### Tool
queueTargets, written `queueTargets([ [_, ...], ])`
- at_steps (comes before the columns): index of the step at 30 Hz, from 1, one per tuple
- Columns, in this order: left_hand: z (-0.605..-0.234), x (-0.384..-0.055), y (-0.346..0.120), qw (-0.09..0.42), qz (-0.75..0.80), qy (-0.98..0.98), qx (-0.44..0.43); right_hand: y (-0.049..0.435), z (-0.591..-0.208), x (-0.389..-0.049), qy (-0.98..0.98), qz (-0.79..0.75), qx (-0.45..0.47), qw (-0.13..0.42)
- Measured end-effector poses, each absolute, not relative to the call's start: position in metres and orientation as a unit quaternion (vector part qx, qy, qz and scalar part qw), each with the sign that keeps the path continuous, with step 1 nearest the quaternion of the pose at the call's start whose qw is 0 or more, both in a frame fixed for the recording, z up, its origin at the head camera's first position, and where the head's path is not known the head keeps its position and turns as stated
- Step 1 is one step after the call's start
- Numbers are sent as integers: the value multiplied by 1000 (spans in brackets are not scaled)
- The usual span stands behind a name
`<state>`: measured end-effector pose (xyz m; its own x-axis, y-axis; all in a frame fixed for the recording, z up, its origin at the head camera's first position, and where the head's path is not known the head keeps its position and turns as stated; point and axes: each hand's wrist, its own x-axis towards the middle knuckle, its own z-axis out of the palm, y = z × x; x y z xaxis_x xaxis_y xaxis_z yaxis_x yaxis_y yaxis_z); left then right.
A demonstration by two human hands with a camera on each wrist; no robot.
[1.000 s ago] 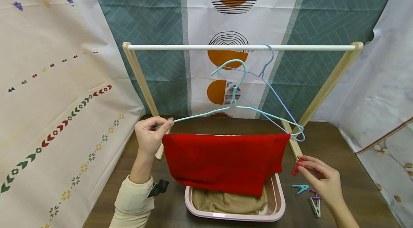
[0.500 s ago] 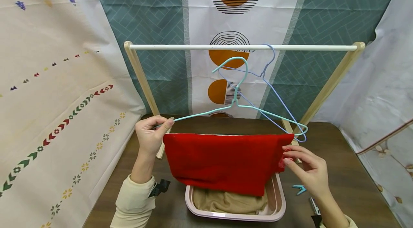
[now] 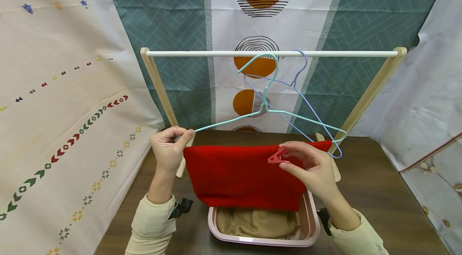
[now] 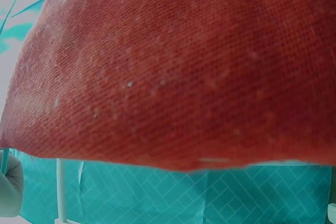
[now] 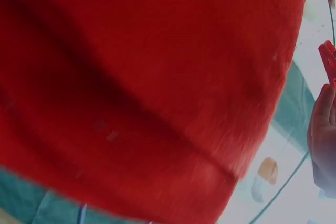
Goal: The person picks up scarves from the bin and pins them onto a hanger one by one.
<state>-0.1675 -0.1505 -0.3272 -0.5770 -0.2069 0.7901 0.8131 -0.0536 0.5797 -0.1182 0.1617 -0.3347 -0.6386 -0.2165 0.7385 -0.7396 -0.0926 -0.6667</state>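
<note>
My left hand pinches the left end of a mint-green hanger, hook upward. A red cloth is folded over the hanger's lower bar and hangs down in front of me. Between the thumb and fingertips of my right hand is a red clothespin, held in front of the cloth's upper edge. The right wrist view shows this clothespin at its right edge, with the cloth filling most of the picture. Cloth also covers much of the left wrist view.
A pink basin holding a tan cloth stands below the red cloth. Behind, a rack's white rod runs between wooden legs. A periwinkle hanger hangs from the rod. Patterned fabric surrounds the brown table.
My right hand has carried the red clothespin left from beside the cloth to in front of it. The mint hanger has risen slightly. The clothespins on the table are now hidden behind my right arm.
</note>
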Motion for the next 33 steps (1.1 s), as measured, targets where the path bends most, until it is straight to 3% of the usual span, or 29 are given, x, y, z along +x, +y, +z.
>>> queueTargets([
  [23, -329, -166, -142, 395, -657, -594, -245, 92, -321, -147, -646, 681, 331, 99],
  [33, -327, -163, -139, 391, -669, -577, -260, 66, -315, -152, -651, 669, 336, 127],
])
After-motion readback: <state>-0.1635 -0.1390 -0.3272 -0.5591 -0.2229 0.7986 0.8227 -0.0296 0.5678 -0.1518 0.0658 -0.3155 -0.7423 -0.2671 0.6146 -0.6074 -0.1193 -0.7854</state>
